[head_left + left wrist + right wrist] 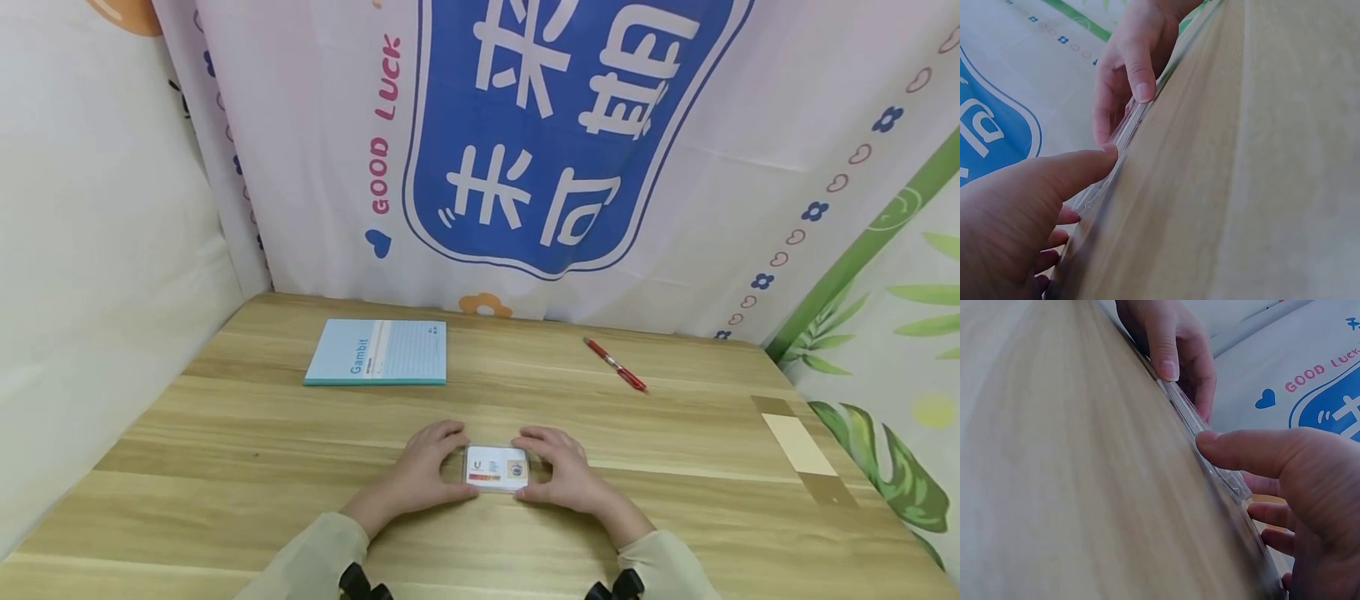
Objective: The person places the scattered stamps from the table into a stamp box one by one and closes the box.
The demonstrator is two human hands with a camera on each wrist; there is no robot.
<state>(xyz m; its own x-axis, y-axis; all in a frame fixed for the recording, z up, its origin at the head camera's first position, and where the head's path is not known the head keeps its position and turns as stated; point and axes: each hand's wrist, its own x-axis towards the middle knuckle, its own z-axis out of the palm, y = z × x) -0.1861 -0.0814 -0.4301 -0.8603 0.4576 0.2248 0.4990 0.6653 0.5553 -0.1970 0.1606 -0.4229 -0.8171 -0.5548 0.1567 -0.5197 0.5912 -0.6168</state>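
Observation:
A small flat clear plastic case (pixel 497 468) with a white printed card face lies low over the wooden table near its front middle. The print shows a dark letter mark, a red-orange bar and a small square picture. My left hand (pixel 429 468) holds the case's left end, thumb at the near corner and fingers at the far one. From the other side my right hand (pixel 561 468) grips the right end the same way. Seen edge-on in the left wrist view, the clear case (pixel 1124 134) is thin, with both thumbs on its near edge.
A light blue notebook (pixel 375 352) lies at the back left of the wooden table (pixel 225 467). Toward the back right is a red pen (pixel 615 364). Brown and cream tape strips (pixel 802 450) mark the right side. A printed curtain (pixel 322 150) hangs behind the table.

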